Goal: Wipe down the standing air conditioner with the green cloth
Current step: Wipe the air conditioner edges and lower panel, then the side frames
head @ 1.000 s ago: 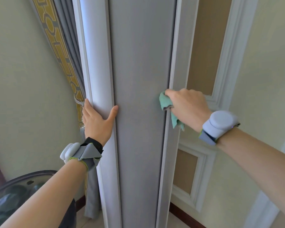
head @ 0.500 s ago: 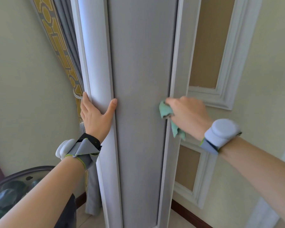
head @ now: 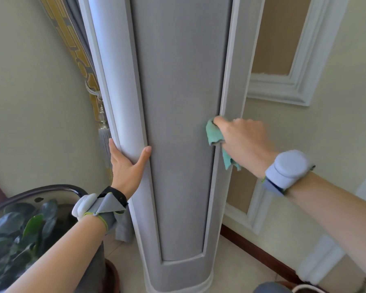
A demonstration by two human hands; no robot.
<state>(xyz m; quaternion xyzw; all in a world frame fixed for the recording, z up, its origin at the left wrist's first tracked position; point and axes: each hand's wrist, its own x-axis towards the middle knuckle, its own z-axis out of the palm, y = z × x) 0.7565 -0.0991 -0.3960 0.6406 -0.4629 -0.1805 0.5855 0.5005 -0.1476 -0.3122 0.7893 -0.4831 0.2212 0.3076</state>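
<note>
you stand in a cream-walled room corner with a pale tiled floor (head: 237,269) and a dark wooden skirting board (head: 260,252) running along the wall on your right. nearest you, at the lower left, dark green leaves of a potted plant (head: 19,231) sit beside a curved dark rail (head: 40,190). both your forearms reach forward, each with a pale tracker strapped at the wrist.

your left hand (head: 125,168) lies flat and open against the rounded left edge of the standing air conditioner (head: 182,123), thumb spread onto the front, the other fingers wrapped round the side out of sight. it holds nothing; it only braces the unit.

your right hand (head: 243,140) is closed around the bunched green cloth (head: 215,135), fingers curled over it and pressing it against the right edge of the grey front panel, about midway up the visible height. a loose tail of the cloth hangs below your palm.

the air conditioner is a tall, upright grey column with a lighter trim and a rounded base resting on the floor.

behind it on the left hangs a grey curtain (head: 76,24) with a gold patterned border, gathered by a tassel tieback (head: 103,132). behind it on the right, white moulded frames (head: 294,81) enclose tan wall panels.
</note>
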